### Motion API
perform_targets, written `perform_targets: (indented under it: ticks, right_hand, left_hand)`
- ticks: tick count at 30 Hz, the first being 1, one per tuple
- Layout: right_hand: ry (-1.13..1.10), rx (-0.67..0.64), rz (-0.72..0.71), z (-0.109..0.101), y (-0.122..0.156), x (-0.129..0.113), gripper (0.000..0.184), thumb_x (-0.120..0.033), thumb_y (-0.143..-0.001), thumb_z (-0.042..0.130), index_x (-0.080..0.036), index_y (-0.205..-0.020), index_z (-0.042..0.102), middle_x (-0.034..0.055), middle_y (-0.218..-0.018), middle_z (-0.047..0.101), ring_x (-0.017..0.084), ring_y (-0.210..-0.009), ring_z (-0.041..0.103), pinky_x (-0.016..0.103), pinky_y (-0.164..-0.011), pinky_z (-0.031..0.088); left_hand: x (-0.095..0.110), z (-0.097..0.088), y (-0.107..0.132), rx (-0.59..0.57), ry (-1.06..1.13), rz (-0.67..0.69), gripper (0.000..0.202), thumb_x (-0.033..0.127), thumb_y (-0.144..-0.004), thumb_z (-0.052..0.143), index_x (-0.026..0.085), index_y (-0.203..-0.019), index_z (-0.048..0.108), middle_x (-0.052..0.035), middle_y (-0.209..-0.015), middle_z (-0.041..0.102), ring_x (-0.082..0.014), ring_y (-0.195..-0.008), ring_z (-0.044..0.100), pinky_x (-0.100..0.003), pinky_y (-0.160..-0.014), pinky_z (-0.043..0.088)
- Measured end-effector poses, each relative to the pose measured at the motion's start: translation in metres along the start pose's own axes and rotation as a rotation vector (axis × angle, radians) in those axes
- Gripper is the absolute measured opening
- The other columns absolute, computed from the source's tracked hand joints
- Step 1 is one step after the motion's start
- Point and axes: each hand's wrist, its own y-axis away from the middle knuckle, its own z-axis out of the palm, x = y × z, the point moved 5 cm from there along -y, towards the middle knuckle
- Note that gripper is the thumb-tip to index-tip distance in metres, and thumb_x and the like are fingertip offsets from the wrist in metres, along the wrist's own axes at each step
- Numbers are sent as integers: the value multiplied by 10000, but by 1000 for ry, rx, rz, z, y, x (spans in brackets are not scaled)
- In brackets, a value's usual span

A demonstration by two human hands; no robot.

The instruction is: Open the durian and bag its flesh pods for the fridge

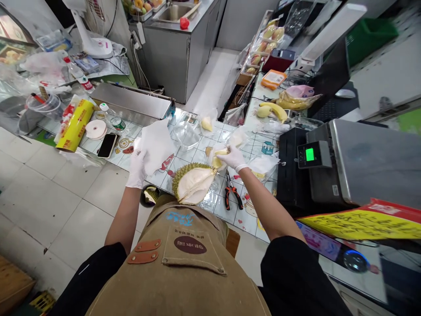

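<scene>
Along the near edge of the patterned bench (174, 160), an opened durian (194, 184) is resting with its pale hollow facing up and its spiny green husk curving round the far and left sides, right in front of the brown apron (194, 272) that the worker is wearing. Both hands are wearing white gloves. To the durian's left, the left hand (137, 164) is holding a white sheet (157, 147) by its near side, the grip closing on its edge while the rest is spreading over the bench. On the other side, just past the husk's tip, the right hand (233, 158) is keeping a narrow grip, thumb and fingers pinching a pale yellow piece (222, 152); I cannot tell from here how much of it the glove is hiding. Beside that wrist, orange-and-black pliers (232, 193) are lying with their handles pointing toward the worker. Between the two hands and farther back, a clear container (187, 135) is sitting near a bagged pale yellow lump (207, 123). Off to the left, a dark-screened phone (107, 145) is lying near a yellow roll (76, 125), and to the right a small display (309, 154) is glowing green.
</scene>
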Motion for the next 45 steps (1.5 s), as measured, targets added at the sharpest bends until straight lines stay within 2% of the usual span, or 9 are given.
perform_targets:
  ticks: [6,12,16,19,24,30,36,41,45]
  right_hand:
    - [-531,-24,61,-17,2,-10,495,-411,-554,912,-227,-865,574,3,-867,676,195,-842,656,343,-798,575]
    - [-855,-320,-204,-9,65,-118,552,-515,-608,935,-220,-1005,689,38,-982,738,216,-911,694,340,-809,583]
    - [-838,-488,-300,17,97,-186,504,-500,-666,905,-209,-1012,684,38,-1000,727,208,-923,681,338,-809,576]
    - [-668,-444,-319,35,96,-206,443,-484,-663,886,-202,-911,649,9,-920,685,189,-874,639,315,-772,539]
    - [-327,-319,-412,49,87,-210,381,-467,-716,880,-188,-900,698,20,-917,675,211,-890,636,344,-831,530]
    - [-371,107,-410,12,68,-190,590,-479,-801,890,-175,-1281,730,165,-1399,681,348,-1366,603,471,-1134,527]
    - [-676,-586,-164,39,38,-170,391,-510,-826,887,-173,-938,724,88,-937,793,225,-870,736,352,-819,635]
    - [-500,-304,-85,42,1,-160,198,-305,-931,717,-191,-811,608,6,-788,705,141,-724,656,249,-720,592]
    - [-345,-249,1,49,-31,-156,105,-197,-924,627,-192,-827,588,24,-786,712,151,-693,687,270,-708,614]
  left_hand:
    - [-6,19,13,-176,146,-141,475,447,-703,933,249,-1024,645,-33,-1000,788,-220,-923,766,-360,-834,651]
    - [-4,54,43,-406,265,-223,582,463,-785,901,250,-1285,693,-112,-1410,757,-336,-1409,672,-506,-1166,577]
    - [2,77,69,-535,208,-187,599,486,-839,845,243,-1363,687,-119,-1517,707,-371,-1515,586,-530,-1213,539]
    - [4,85,81,-579,200,-194,606,497,-853,822,248,-1388,684,-118,-1577,667,-386,-1538,561,-532,-1215,535]
    - [-4,87,83,-551,253,-216,515,488,-885,783,266,-1337,677,-99,-1547,682,-366,-1566,531,-541,-1232,516]
    - [-15,87,80,-512,246,-242,473,510,-873,789,258,-1257,674,-96,-1466,722,-350,-1556,537,-522,-1233,513]
    - [-13,93,52,-539,188,-210,458,482,-836,849,244,-1177,657,-94,-1383,750,-311,-1410,658,-464,-1148,577]
    - [-25,134,-2,-489,122,-202,662,371,-744,918,240,-1310,601,-115,-1330,752,-298,-1304,715,-507,-1173,539]
    - [-44,183,-40,-388,-192,-226,592,344,-722,889,164,-1240,664,-180,-1269,775,-319,-1219,743,-485,-1116,555]
